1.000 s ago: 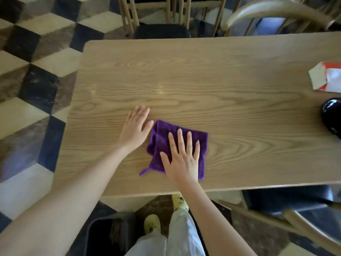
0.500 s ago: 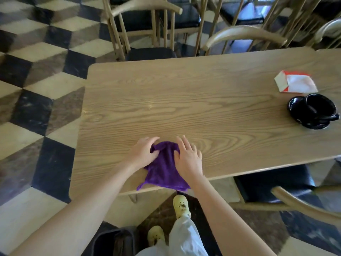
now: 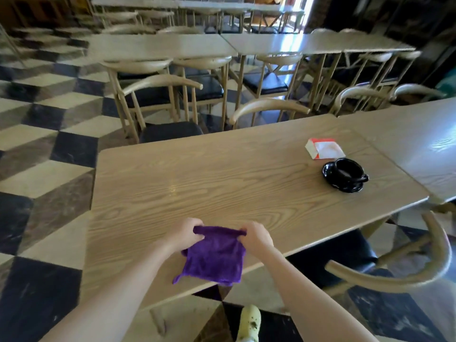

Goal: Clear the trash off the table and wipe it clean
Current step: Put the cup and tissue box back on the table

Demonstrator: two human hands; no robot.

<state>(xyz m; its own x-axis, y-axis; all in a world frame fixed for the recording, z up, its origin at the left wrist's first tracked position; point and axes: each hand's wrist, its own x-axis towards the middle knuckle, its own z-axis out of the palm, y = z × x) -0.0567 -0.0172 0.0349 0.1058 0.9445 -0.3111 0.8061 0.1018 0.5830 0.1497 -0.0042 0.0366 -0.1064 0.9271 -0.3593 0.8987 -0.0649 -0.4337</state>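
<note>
In a dining room with a floor (image 3: pixel 49 149) of black, cream and brown tiles laid in a cube pattern, a long pale wooden table (image 3: pixel 222 183) fills the middle of the view, seen from above by the person standing at its near edge. A second table (image 3: pixel 407 134) of the same wood butts against its far right end. More tables of the kind stand in rows farther back. Wooden chairs with curved backs and dark seats surround them; one chair (image 3: pixel 269 106) is tucked in on the far side, and another (image 3: pixel 419 275) sits at the near right corner.

Two bare forearms reach in from the bottom of the view. Between them hangs a purple cloth (image 3: pixel 214 257), at the near edge of the table, just in front of the person. Its top edge is bunched and stretched taut between the hands, and its lower corners dangle over the table's rim. Whether the cloth touches the wood cannot be told. The left hand (image 3: pixel 183 233) grips the cloth's upper left corner with curled fingers. The right hand (image 3: pixel 255 236) grips the upper right corner the same way.

Well apart from the cloth, toward the far right end, sits a glossy black dish (image 3: pixel 345 175). Just beyond it lies a red and white packet (image 3: pixel 323 148). Below the table edge, one pale yellow shoe (image 3: pixel 249 322) shows on the floor.
</note>
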